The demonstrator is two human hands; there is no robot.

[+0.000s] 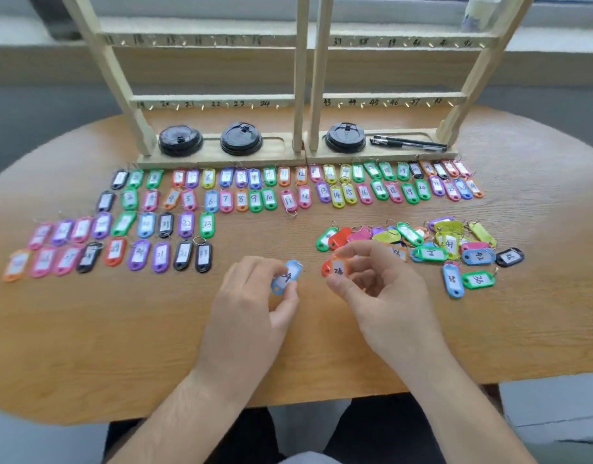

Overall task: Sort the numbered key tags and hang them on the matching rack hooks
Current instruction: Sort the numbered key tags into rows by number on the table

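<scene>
On the left of the tabletop (121,329), sorted tags (121,242) lie flat in two short rows, with two longer rows running across behind them just in front of the racks. The last tags in the short rows read 33.

The left forearm comes up from the bottom edge, angled slightly right. The left hand (251,296) is palm down with its fingers curled, and it pinches a blue tag (286,277) between thumb and fingertips. The tag is tilted and lifted just off the wood, its label facing up; the number is too blurred to read surely.

Just beside it, the right hand (382,286) reaches in from the lower right with the wrist bent left. Its thumb and forefinger pinch a red tag (335,267), label toward the camera, while the other fingers curl loosely behind. The two tags are near each other but apart.

Right of that hand is a loose pile (422,239) of unsorted tags, some overlapping, a few lying singly at its near edge.

At the back stand the left rack (214,102), its lower rail marked 19 to 24, and the right rack (389,98), marked 43 to 48. Three black lids (180,140) and two pens (409,144) rest in their bases.
</scene>
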